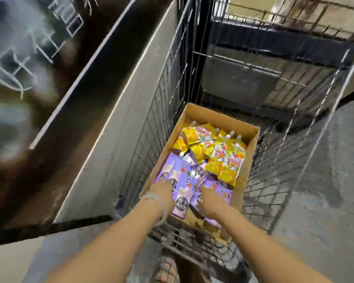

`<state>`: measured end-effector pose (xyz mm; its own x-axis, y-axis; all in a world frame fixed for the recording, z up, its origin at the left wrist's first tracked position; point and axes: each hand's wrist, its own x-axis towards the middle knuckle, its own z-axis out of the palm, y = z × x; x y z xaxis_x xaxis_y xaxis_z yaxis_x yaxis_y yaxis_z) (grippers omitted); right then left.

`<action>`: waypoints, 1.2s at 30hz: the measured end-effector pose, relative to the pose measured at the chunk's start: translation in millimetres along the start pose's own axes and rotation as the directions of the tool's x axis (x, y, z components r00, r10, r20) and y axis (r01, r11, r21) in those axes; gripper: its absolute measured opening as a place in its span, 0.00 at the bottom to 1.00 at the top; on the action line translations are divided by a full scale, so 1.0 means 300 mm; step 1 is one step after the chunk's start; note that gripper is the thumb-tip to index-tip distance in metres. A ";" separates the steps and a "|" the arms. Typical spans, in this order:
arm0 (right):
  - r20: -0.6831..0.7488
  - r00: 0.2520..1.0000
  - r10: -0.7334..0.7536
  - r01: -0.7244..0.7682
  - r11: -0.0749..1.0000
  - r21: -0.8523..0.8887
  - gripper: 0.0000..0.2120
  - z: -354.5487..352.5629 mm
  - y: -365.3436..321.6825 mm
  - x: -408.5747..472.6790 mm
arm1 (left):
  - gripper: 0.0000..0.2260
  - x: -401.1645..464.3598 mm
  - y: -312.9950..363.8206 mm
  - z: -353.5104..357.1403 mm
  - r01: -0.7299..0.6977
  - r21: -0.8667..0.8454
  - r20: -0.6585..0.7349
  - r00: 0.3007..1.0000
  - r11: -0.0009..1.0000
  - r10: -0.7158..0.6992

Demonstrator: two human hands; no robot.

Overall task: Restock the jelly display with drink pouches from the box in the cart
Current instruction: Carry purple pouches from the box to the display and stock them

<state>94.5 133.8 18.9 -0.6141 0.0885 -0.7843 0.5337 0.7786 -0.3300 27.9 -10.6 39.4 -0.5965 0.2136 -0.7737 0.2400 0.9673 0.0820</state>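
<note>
Both hands (164, 193) (209, 201) among blurred purple pouches (182, 205) in box (251, 135), grip seemingly undecidable.

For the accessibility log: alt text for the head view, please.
Both hands, left hand and right hand, reach onto purple pouches in a cardboard box inside a wire cart; yellow pouches fill the far half. The image is motion-blurred.

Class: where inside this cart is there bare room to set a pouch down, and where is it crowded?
Free: the cart floor beyond and right of the cardboard box. Crowded: the box, packed with yellow pouches and purple pouches, both hands reaching in.
</note>
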 end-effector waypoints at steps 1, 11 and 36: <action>0.002 1.000 0.018 -0.018 0.998 0.064 0.28 0.021 0.009 0.041 | 0.21 0.049 -0.004 0.019 0.009 -0.009 0.021 1.000 1.000 -0.009; 0.194 0.912 0.362 -0.403 0.694 0.596 0.13 0.290 -0.004 0.339 | 0.28 0.437 -0.041 0.109 0.038 -0.214 0.045 0.999 0.976 -0.029; -0.037 0.968 0.250 -0.046 0.318 0.947 0.27 -0.047 0.043 0.134 | 0.17 0.212 -0.039 -0.069 0.097 -0.933 0.109 0.994 0.345 0.015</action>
<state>68.5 156.2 -9.6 -0.4824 0.3029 -0.8219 0.7484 -0.3450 -0.5664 -28.5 -5.5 2.3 -0.5058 0.2116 -0.8363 -0.6901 0.4825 0.5394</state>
